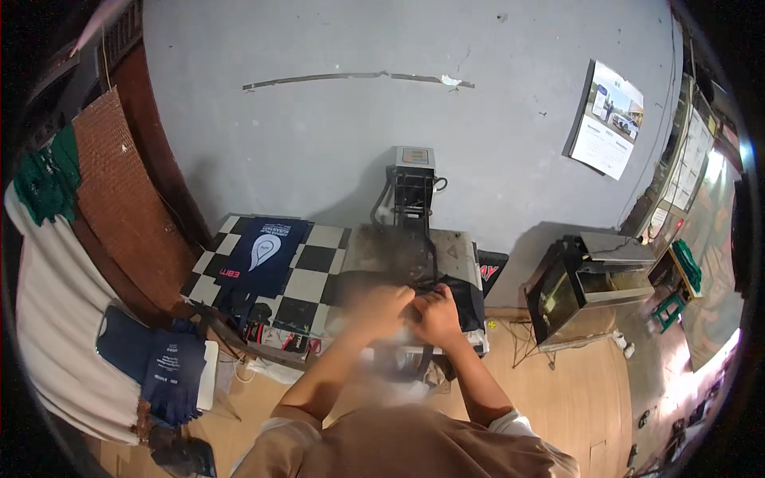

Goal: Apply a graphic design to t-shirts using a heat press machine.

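Observation:
A heat press (415,179) with a control box on top stands on the table against the wall. Dark cloth (469,299) lies across the front of its platen area. Over that cloth, my left hand (385,308) has bent fingers and is partly blurred. Close beside it is my right hand (439,315), its fingers curled near the press's black bar (433,257). A blurred patch in mid-picture hides what lies between the fingers, so I cannot tell whether either hand grips the cloth or the bar.
Printed navy cloth bags (263,254) lie on the black-and-white checkered tabletop (317,257) to the left. More navy printed bags (173,370) are stacked lower left. A glass tank (597,299) stands at right. A calendar (609,122) hangs on the wall.

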`<state>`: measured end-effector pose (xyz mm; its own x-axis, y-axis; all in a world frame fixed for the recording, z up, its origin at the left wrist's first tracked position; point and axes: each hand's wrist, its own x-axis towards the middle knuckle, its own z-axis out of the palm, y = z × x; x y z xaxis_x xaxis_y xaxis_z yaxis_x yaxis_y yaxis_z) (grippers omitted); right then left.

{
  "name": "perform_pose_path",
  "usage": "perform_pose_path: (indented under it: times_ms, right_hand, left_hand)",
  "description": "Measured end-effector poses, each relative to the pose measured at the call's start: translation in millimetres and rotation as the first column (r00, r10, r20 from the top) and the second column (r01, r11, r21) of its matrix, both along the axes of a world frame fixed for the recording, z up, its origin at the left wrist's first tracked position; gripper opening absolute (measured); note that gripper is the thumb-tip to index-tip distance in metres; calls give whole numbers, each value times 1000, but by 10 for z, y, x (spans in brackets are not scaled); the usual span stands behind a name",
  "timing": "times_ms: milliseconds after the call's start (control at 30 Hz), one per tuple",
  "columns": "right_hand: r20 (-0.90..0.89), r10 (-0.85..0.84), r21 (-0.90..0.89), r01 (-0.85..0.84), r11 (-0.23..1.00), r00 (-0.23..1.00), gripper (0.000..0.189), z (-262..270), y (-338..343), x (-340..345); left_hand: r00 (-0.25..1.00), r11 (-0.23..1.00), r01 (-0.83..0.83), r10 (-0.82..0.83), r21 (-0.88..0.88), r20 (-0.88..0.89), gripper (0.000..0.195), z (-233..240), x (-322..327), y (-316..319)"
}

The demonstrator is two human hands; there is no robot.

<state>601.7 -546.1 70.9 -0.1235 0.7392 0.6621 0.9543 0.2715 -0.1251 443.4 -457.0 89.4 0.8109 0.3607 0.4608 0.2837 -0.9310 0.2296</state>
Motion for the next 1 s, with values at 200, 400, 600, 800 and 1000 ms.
perform_pose_path:
  times_ms: [200,400,600,800,1000]
  right_hand:
    - [-10,42,-97,-43,994,999,34,93,-3,45]
    - [14,77,-148,-74,986,997,32,100,-32,99]
    - [20,47,-39,-46,998,999,33,682,-16,129]
    - [104,-67,190,46,981,992,19,1499,116,105]
    - [128,-173,302,128,945,977,19,2092,264,115]
  left_hand:
    - [997,996,81,-80,-26,12,31,-37,37,90]
    - [993,992,109,-106,-66,57,35,29,69,78]
    - [985,994,86,-74,-68,157,27,799,76,-14]
    - [959,960,28,-104,277,263,34,1479,153,105]
    - [929,899,-253,122,358,350,35,1870,226,12]
